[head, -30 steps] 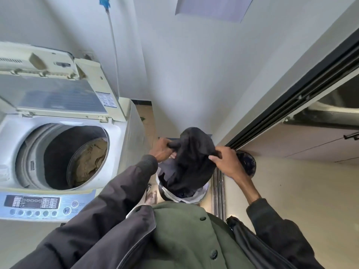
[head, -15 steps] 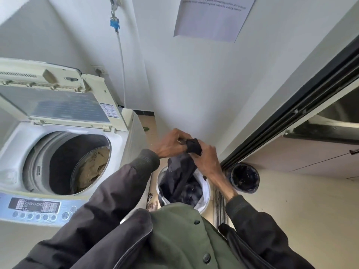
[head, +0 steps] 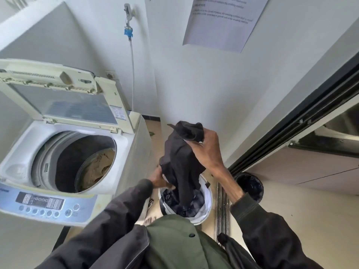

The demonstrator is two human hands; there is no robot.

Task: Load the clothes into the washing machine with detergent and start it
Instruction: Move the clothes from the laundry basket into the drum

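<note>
The right hand is clamped on the top of a dark cloth and holds it up over the white basket. The left hand is lower down and grips the same cloth near the basket's edge. The hands are apart, one above the other. The washing machine is off to the left of the left hand. Its lid is up, and tan clothes lie in the tub.

The bottom of the cloth hangs down among other dark clothes in the basket. If it is caught on them, a pull could drag them onto the floor or tip the basket. The cloth is long and floppy, so one end could miss the tub and hang over its edge. The black bin just beside the right arm could get bumped.

The left hand's fingers are partly hidden behind the cloth. I cannot tell what kind of clothing it is. I see no detergent. The buttons on the machine are too small to read.
</note>
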